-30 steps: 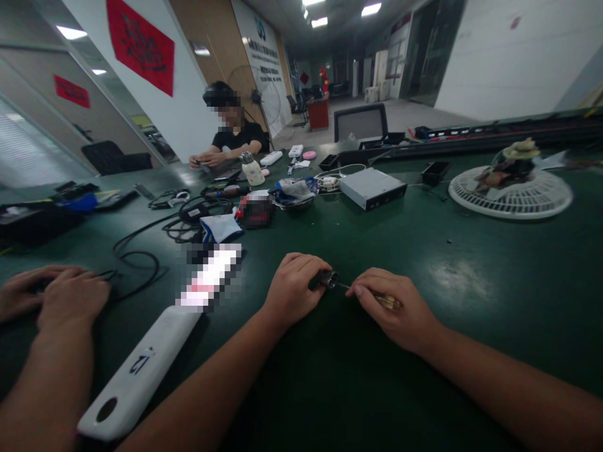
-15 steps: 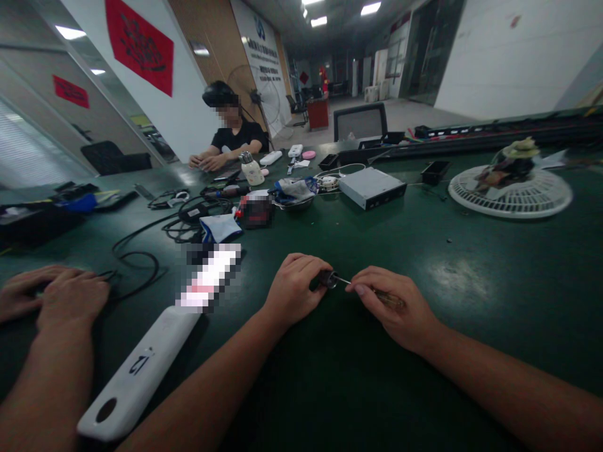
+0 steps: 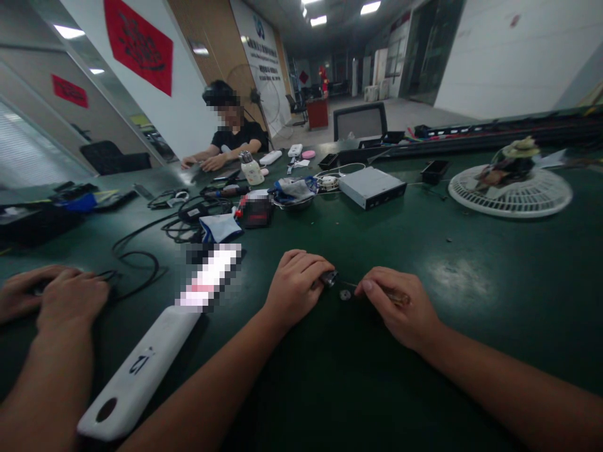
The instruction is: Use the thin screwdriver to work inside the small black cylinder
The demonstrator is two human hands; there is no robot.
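My left hand (image 3: 296, 285) is closed around a small dark metal cylinder (image 3: 330, 278), its end facing right toward my other hand; the fingers hide most of it. Across a narrow gap, my right hand (image 3: 400, 307) grips a screwdriver (image 3: 398, 297) with a brownish, see-through handle. Its thin shaft points left at the cylinder's end; whether the tip touches is too small to tell. Between the hands, a small round metal disc (image 3: 345, 294) is at the table (image 3: 377, 242), just below the shaft.
At left lies a white paddle-like device (image 3: 141, 370) marked 12, beside another person's hands (image 3: 70, 292). Farther back are cables (image 3: 141, 254), a folded cloth (image 3: 220, 227), a grey drive box (image 3: 372, 187) and a white fan grille (image 3: 511, 194). A person (image 3: 235, 135) sits across the table.
A small disc now shows apart from the cylinder, below the shaft. The cylinder's end has turned a little, and my right hand with the screwdriver has drawn slightly right.
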